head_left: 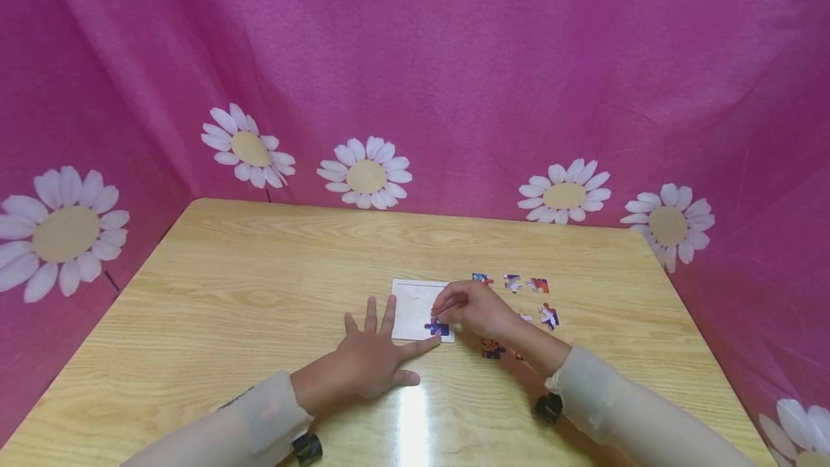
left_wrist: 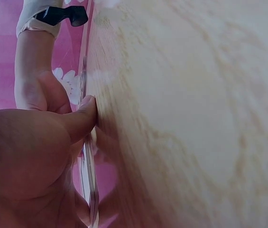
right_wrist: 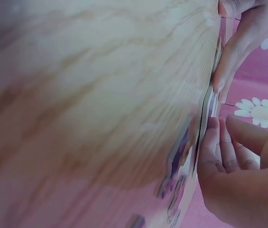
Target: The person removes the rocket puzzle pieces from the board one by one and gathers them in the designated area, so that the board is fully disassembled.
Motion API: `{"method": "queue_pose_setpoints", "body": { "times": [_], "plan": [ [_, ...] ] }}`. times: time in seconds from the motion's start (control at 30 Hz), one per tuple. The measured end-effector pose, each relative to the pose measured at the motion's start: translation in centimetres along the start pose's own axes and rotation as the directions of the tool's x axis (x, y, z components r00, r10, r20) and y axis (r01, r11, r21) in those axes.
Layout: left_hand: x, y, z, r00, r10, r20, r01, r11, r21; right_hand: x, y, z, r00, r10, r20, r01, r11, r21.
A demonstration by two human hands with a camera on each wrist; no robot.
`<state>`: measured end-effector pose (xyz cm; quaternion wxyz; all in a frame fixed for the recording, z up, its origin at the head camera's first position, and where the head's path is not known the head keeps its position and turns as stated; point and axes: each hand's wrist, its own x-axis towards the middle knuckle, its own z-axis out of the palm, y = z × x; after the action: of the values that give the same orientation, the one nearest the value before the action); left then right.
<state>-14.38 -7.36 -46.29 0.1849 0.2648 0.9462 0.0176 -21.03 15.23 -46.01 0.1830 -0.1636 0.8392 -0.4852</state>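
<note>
In the head view a white puzzle tray (head_left: 410, 308) lies on the table. A dark blue and purple jigsaw piece (head_left: 441, 328) sits in its lower right corner. My left hand (head_left: 368, 365) is spread flat beside the tray, its index fingertip at the lower edge near that piece. My right hand (head_left: 476, 306) reaches over the tray's right side, fingertips drawn together just above the piece. Its fingertips (right_wrist: 212, 124) are close to the tray in the right wrist view, the thumb near them. Whether they pinch a piece is hidden.
Loose jigsaw pieces lie right of the tray: a red one (head_left: 539, 285), a white and purple one (head_left: 548, 316), an orange and dark one (head_left: 491, 349) and several more, some partly under my right forearm. A pink curtain (head_left: 415, 78) hangs behind the wooden table (head_left: 259, 272).
</note>
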Motion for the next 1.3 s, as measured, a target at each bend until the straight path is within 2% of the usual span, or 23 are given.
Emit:
{"method": "queue_pose_setpoints", "body": {
  "times": [0.37, 0.57, 0.9, 1.13, 1.3],
  "plan": [
    [0.0, 0.0, -0.1, 1.0, 0.0, -0.002, 0.0, 1.0, -0.005, 0.3, 0.0, -0.3, 0.999, 0.046, 0.011, -0.046, 0.998, 0.031],
    [-0.1, 0.1, -0.2, 1.0, 0.0, -0.002, 0.0, 1.0, -0.004, 0.8, -0.2, -0.4, 0.998, 0.057, 0.034, -0.058, 0.998, 0.013],
    [-0.1, 0.1, -0.2, 1.0, 0.002, -0.001, -0.002, 1.0, 0.0, 1.4, -0.2, -0.1, 0.998, 0.03, 0.059, -0.033, 0.997, 0.062],
    [-0.1, 0.1, -0.1, 1.0, 0.003, 0.005, -0.003, 1.0, -0.011, 1.4, -0.6, 0.1, 0.997, 0.049, 0.061, -0.052, 0.998, 0.048],
    [-0.1, 0.1, -0.1, 1.0, 0.002, 0.003, -0.002, 1.0, -0.009, 1.3, -0.8, 0.0, 0.996, 0.031, 0.084, -0.035, 0.999, 0.038]
  ]
}}
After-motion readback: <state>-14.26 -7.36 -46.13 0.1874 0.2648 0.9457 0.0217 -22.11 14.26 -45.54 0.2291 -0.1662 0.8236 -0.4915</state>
